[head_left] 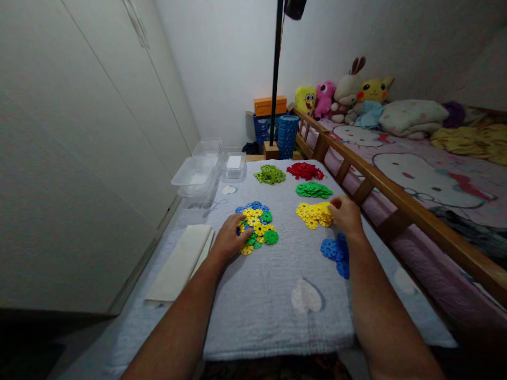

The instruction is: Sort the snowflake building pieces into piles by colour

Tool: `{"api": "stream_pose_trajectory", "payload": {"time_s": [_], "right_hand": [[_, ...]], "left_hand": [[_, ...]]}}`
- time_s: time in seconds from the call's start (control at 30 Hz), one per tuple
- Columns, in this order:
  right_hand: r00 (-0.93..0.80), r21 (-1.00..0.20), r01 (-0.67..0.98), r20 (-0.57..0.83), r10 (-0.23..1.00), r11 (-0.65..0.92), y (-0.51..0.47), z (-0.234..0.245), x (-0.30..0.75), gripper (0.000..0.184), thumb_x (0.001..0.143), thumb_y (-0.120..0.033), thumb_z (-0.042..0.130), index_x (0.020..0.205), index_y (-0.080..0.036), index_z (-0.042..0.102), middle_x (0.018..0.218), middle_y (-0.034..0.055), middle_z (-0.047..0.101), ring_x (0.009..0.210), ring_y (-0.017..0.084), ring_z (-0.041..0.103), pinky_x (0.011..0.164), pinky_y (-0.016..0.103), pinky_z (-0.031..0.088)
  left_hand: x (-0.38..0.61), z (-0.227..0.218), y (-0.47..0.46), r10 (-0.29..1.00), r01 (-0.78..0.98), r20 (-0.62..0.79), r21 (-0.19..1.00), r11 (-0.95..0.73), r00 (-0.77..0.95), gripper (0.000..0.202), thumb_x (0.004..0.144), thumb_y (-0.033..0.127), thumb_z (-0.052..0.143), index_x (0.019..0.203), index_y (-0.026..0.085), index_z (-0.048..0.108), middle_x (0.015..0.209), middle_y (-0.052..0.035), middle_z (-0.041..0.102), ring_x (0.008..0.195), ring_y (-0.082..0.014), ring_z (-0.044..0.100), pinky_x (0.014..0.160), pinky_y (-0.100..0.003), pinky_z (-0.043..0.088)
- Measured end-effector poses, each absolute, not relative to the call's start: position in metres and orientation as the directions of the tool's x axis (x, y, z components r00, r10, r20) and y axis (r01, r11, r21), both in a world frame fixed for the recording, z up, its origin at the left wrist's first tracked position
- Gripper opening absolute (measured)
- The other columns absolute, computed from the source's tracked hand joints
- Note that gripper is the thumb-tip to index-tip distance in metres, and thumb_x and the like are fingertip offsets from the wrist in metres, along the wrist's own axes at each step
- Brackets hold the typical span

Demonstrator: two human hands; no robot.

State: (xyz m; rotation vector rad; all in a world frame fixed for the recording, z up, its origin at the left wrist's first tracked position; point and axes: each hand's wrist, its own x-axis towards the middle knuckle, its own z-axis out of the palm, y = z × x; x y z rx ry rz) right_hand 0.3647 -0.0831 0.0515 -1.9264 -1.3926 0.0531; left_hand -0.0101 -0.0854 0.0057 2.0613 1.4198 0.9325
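Note:
A mixed pile of yellow, blue and green flower-shaped plastic discs [259, 228] lies mid-table. My left hand [228, 238] rests at its left edge, thumb and fingers apart and touching the discs. On the right, the fingertips of my right hand [347, 215] are pinched at the edge of a yellow disc heap [312, 213], on what looks like a yellow disc partly hidden by the fingers. Blue discs [333, 250] lie nearer, partly covered by my right forearm. Behind the yellow heap are piles of green discs [314, 189], red pieces [304, 170] and light green pieces [270, 174].
Clear plastic containers [193, 173] stand at the back left, with a smaller lidded box [234, 161] beside them. A folded cream cloth [182, 262] lies left of my left arm. A wooden bed rail [368, 182] borders the right side; a black pole [275, 74] rises behind the table.

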Motion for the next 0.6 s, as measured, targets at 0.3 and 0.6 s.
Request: {"api": "stream_pose_trajectory", "payload": {"time_s": [0.3,0.6], "right_hand": [[0.448,-0.544,0.812,0.353,0.822,-0.209,-0.076,0.039,0.371,0.011,0.069,-0.019,0.056,0.075,-0.019,0.065,0.076,0.0055,0.068,0.073,0.021,0.059,0.073,0.032,0.045],[0.445,-0.540,0.816,0.358,0.820,-0.207,-0.077,0.037,0.375,0.019,0.073,-0.017,0.055,0.083,-0.017,0.071,0.089,0.0105,0.073,0.086,0.024,0.063,0.085,0.036,0.048]], "left_hand": [[-0.010,0.006,-0.085,0.934,0.624,0.269,0.695,-0.358,0.237,0.042,0.085,0.044,0.062,0.118,0.018,0.061,0.127,-0.0122,0.063,0.122,-0.0279,0.059,0.110,-0.046,0.045],[-0.010,0.004,-0.085,0.929,0.620,0.290,0.692,-0.369,0.229,0.041,0.084,0.043,0.063,0.117,0.018,0.062,0.126,-0.0125,0.063,0.121,-0.0279,0.060,0.108,-0.045,0.047]]}}
